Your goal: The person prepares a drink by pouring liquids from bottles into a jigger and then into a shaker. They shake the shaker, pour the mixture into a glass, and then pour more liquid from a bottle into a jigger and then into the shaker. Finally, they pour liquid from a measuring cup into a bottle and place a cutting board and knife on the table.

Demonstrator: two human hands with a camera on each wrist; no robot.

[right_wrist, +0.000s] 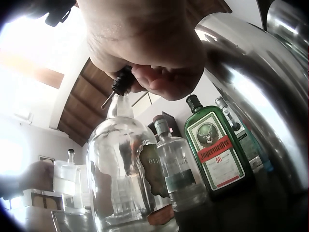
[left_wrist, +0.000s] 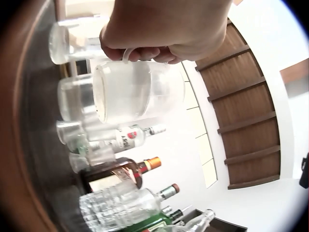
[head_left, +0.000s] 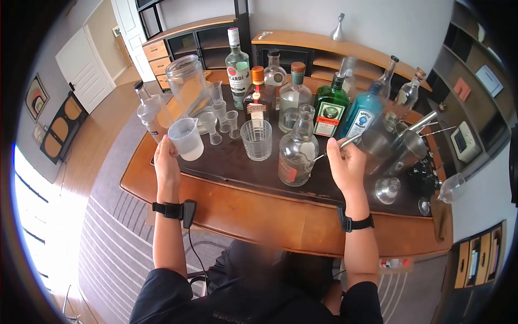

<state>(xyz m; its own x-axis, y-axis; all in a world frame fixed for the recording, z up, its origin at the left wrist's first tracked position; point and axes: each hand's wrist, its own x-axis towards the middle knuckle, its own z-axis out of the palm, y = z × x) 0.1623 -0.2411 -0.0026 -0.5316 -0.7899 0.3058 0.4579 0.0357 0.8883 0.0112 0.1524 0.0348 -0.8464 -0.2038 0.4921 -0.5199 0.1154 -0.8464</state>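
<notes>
By its handle my left hand [head_left: 167, 163] [left_wrist: 166, 26] holds a translucent plastic jug [head_left: 186, 139] [left_wrist: 140, 91] above the table's left part, with some cloudy liquid low inside it. My right hand [head_left: 349, 164] [right_wrist: 145, 43] pinches a small black ribbed piece [right_wrist: 123, 80] with a thin metal tube, beside the neck of a big clear bottle [head_left: 298, 159] [right_wrist: 123, 169]. Whether that piece touches the bottle's mouth I cannot tell. Between the hands stands a cut-glass tumbler [head_left: 257, 140] [left_wrist: 108, 209].
Behind are a Bacardi bottle [head_left: 238, 73], an orange-capped bottle [head_left: 258, 100], a green Jägermeister bottle [head_left: 330, 108] [right_wrist: 219, 150] and a blue bottle [head_left: 361, 116]. Small glasses [head_left: 213, 132] and a large jar [head_left: 189, 86] stand left. Metal cups [head_left: 375, 148] and a stemmed glass [head_left: 452, 189] are right.
</notes>
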